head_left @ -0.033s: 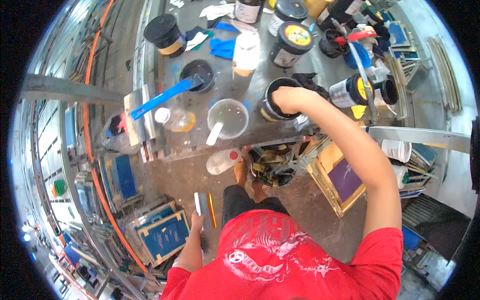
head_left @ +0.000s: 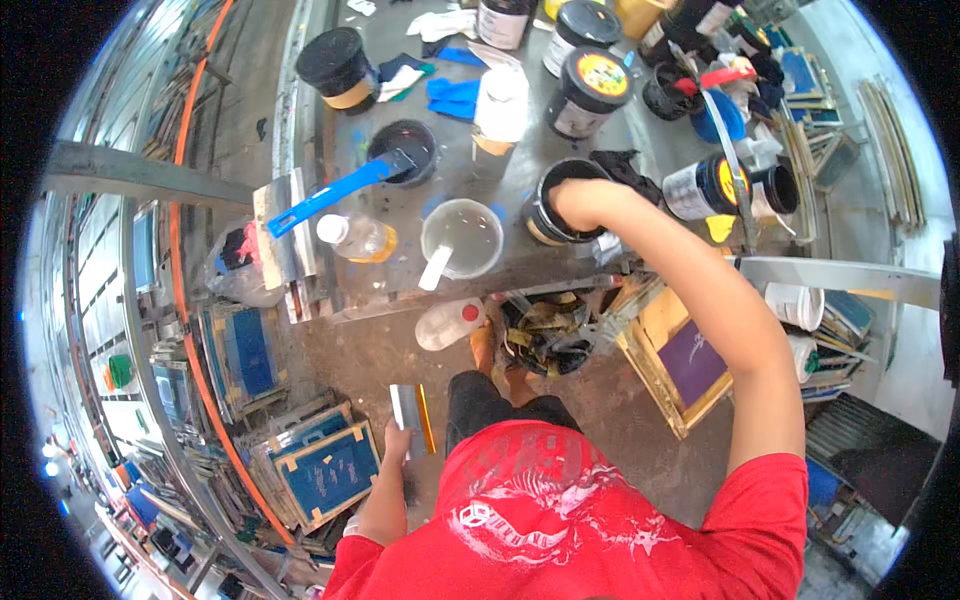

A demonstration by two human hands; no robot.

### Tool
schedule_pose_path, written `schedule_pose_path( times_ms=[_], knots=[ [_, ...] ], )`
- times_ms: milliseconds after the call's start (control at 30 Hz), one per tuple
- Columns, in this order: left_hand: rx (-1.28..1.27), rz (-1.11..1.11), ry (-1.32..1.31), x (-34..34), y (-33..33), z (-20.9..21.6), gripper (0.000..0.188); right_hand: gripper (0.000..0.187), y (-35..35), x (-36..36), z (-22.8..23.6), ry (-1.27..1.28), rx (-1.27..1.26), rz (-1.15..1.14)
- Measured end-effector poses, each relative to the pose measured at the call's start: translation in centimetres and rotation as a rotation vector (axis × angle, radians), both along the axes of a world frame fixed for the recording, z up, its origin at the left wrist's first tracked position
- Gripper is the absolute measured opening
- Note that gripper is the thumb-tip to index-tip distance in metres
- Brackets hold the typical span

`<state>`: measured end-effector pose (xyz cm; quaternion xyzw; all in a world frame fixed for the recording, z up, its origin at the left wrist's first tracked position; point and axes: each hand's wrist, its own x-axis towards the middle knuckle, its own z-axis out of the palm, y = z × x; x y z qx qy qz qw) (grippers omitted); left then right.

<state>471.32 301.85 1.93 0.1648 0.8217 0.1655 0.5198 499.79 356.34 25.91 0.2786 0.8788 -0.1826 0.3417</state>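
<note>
My left hand [head_left: 399, 437] hangs low beside my leg, closed around a squeegee [head_left: 408, 415] with a silvery holder and a yellow blade edge. My right hand [head_left: 582, 204] reaches over the table into a black tub [head_left: 545, 222]. Its fingers are hidden inside, so what they do there cannot be seen. Left of that tub stands a clear plastic container [head_left: 478, 232] of greyish liquid with a white spatula [head_left: 436, 268] leaning in it. A blue-handled tool [head_left: 330, 196] rests across another open dark tub [head_left: 412, 135]. Nearby is a small bottle [head_left: 355, 240] with yellowish liquid at its bottom.
Several lidded ink tubs [head_left: 590, 92] stand along the metal table [head_left: 350, 290]. Blue rags [head_left: 452, 98] lie farther back. Below are a white jug [head_left: 448, 324], a bin of rubbish [head_left: 545, 335] and a wooden-framed screen [head_left: 685, 362]. Blue screens [head_left: 330, 478] lean at the left.
The view has shifted slightly, so the things on the table appear a little farther right and lower. Both hands stay in place, the right in the tub and the left on the squeegee.
</note>
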Motion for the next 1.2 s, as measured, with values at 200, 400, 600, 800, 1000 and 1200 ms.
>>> schedule_pose_path(
  times_ms=[200,400,600,800,1000,1200],
  knots=[
    [0.077,0.037,0.042,1.9,1.4,1.3,0.042,0.026,0.2,-2.4,-1.9,-0.199,0.003,0.140],
    [0.150,-0.009,0.176,1.0,1.3,3.8,0.040,0.032,-0.4,-1.4,6.7,0.127,-0.019,-0.068],
    [0.351,-0.147,0.281,0.3,4.3,10.5,0.029,0.027,-1.7,1.9,10.9,0.563,0.008,-0.280],
    [0.690,-0.024,0.146,2.8,9.7,19.0,0.031,0.022,-4.1,3.0,7.2,0.527,0.392,-0.196],
    [0.818,0.368,-0.255,6.0,13.6,23.5,0.043,0.013,-11.2,3.2,8.9,1.122,0.200,-0.773],
    [0.943,0.479,-0.557,10.0,16.8,25.3,0.039,0.027,-21.2,0.6,6.1,1.625,-0.470,-1.174]
  ],
)
